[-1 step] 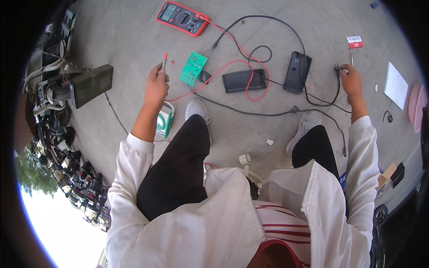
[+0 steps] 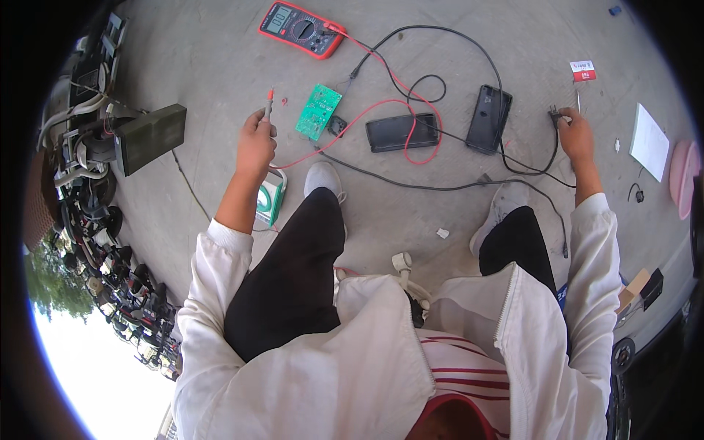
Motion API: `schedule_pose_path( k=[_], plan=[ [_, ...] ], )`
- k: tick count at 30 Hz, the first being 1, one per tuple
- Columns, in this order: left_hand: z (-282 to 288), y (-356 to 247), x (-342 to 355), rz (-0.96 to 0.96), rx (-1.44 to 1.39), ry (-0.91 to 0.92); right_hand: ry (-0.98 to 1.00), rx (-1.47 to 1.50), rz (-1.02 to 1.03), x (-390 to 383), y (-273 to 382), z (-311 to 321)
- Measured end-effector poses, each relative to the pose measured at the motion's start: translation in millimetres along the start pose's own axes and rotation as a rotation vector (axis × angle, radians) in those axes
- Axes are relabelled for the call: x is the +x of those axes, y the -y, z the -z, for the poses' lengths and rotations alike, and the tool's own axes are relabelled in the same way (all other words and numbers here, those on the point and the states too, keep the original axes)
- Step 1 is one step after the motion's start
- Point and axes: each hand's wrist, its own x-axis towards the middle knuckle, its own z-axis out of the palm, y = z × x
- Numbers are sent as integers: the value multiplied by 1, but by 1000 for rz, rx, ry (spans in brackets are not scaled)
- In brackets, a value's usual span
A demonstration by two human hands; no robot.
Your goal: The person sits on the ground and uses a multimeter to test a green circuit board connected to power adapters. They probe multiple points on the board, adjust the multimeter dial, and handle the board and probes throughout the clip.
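My left hand [image 2: 257,143] is closed round a slim grey pen-like tool with an orange tip [image 2: 268,103], pointing away from me. A red test lead [image 2: 352,121] runs toward that wrist from the red multimeter [image 2: 301,29]. To the right of the tool lies a green circuit board [image 2: 318,111] with a small black part [image 2: 336,125] beside it. My right hand [image 2: 578,139] pinches a black power plug [image 2: 554,114], prongs facing away. A thin metal rod [image 2: 578,97] shows beyond those fingers; whether they grip it too is unclear.
Two black case halves [image 2: 400,133] [image 2: 488,117] lie between the hands, with black cables [image 2: 440,188] looped about. A green and white device [image 2: 268,202] stands by my left foot. A white sheet [image 2: 649,141] and pink basin [image 2: 683,180] are at right; parked vehicles [image 2: 110,271] line the left.
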Motion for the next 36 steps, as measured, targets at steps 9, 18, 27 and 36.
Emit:
schedule_pose_path(
  k=[9, 18, 27, 36],
  plan=[
    [17, 63, 7, 234, -95, 52, 54, 152, -49, -54, 21, 15],
    [13, 114, 10, 141, 12, 89, -6, 570, -437, -177, 10, 59],
    [0, 161, 7, 33, -128, 145, -96, 916, -658, -263, -34, 15],
    [10, 139, -7, 46, -150, 182, -200, 940, -709, -221, -85, -20]
  ],
)
